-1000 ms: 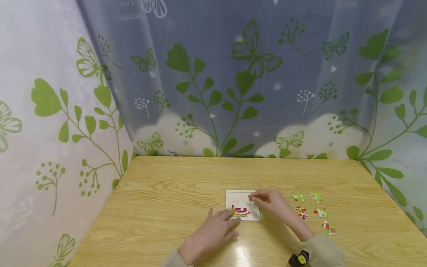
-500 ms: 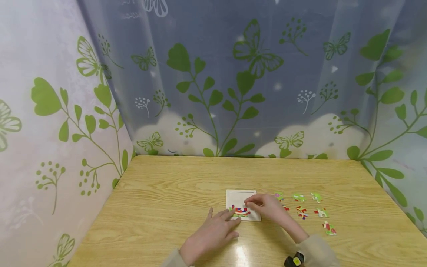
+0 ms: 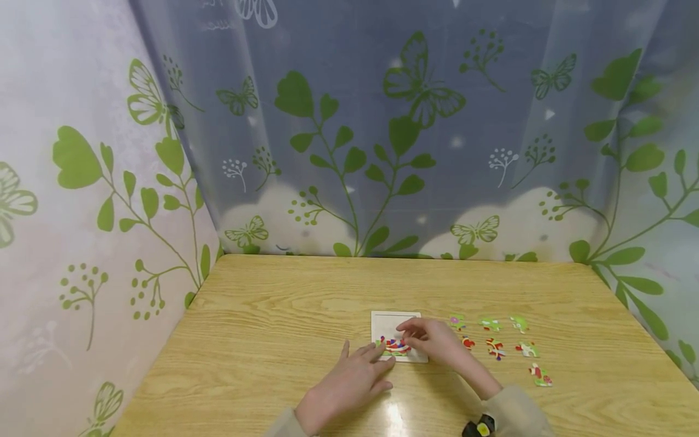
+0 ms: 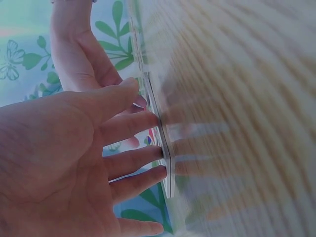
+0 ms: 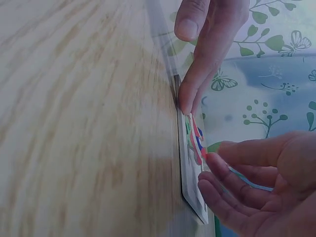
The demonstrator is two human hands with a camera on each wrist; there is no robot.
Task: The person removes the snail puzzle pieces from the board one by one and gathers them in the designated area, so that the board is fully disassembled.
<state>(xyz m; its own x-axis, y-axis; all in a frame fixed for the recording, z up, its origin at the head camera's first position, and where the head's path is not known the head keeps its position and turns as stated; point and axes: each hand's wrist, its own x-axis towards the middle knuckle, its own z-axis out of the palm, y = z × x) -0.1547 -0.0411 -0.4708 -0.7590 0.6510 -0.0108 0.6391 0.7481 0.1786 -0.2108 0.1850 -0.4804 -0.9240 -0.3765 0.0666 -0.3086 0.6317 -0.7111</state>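
Observation:
A white puzzle tray (image 3: 382, 325) lies on the wooden table. Along its near edge sit colourful jigsaw pieces in red, blue, white and green. My left hand (image 3: 349, 379) is spread, its fingertips resting on the tray's near left edge and over the pieces' left end. My right hand (image 3: 434, 340) comes in from the right with curled fingers. In the right wrist view its thumb and index fingertips pinch the red end of a puzzle piece (image 5: 198, 140), which stands slightly tilted over the tray. The hand partly hides this contact in the head view.
Right of the tray lie several loose puzzle pieces (image 3: 496, 348) in rough rows, with one piece (image 3: 540, 375) nearest the front. A patterned curtain (image 3: 349, 152) hangs along the table's back edge. A black device (image 3: 477, 426) sits at the right wrist.
My right hand has shifted left and slightly toward me, down to the pieces in the tray. Loose pieces it had covered now show. My left hand stays in place.

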